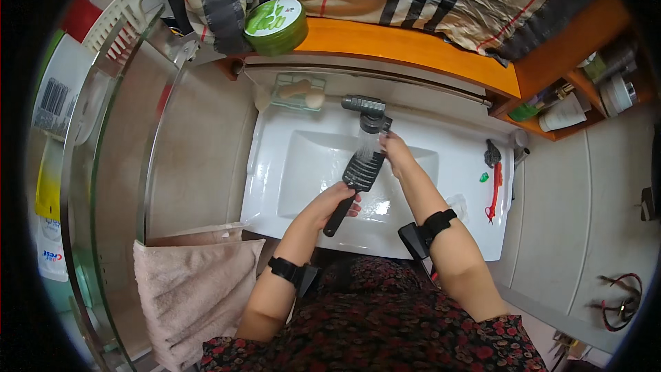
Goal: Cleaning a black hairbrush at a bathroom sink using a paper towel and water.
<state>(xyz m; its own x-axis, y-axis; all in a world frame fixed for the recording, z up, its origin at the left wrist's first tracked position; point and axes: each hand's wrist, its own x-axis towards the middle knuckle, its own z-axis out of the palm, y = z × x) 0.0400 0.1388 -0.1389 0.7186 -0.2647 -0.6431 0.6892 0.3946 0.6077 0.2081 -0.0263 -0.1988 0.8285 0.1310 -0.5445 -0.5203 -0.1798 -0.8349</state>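
Observation:
A black vented hairbrush [363,171] slants over the white washbasin [302,175], its slotted head under running water. My left hand [335,200] grips it where the handle meets the head. Water falls in a spray from a dark grey faucet [369,108] onto the head's upper end. My right hand [396,151] is beside the stream, by the far end of the brush and just below the faucet. Its fingertips are partly hidden, and a dark piece shows just above them. Whether they hold the brush, that piece or nothing is unclear.
A glass soap dish [298,93] sits left of the faucet. On the basin's right rim lie a red-handled tool [496,191] and a small green piece [484,177]. A pink towel [201,294] hangs at left. A green round tub [276,26] stands on the orange shelf [403,49].

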